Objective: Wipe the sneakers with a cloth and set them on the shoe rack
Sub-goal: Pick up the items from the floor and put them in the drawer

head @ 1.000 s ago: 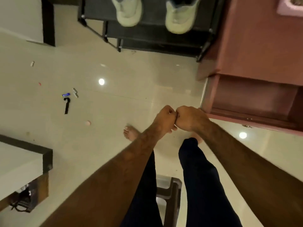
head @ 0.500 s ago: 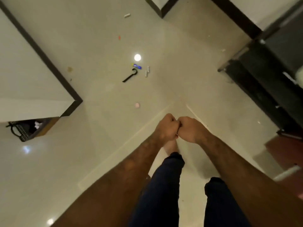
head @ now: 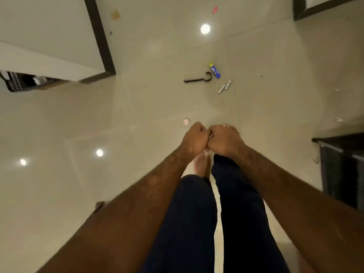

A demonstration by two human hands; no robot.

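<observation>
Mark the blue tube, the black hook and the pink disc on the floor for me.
blue tube [head: 214, 71]: head view, middle of its body.
black hook [head: 197, 80]: head view, on its straight shank.
pink disc [head: 186, 121]: head view, centre of its top.

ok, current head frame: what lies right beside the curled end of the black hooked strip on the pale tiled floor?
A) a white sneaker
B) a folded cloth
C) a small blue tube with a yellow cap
C: the small blue tube with a yellow cap lies right beside the curled end of the black hooked strip on the pale tiled floor, ahead of the person's fists.
</observation>
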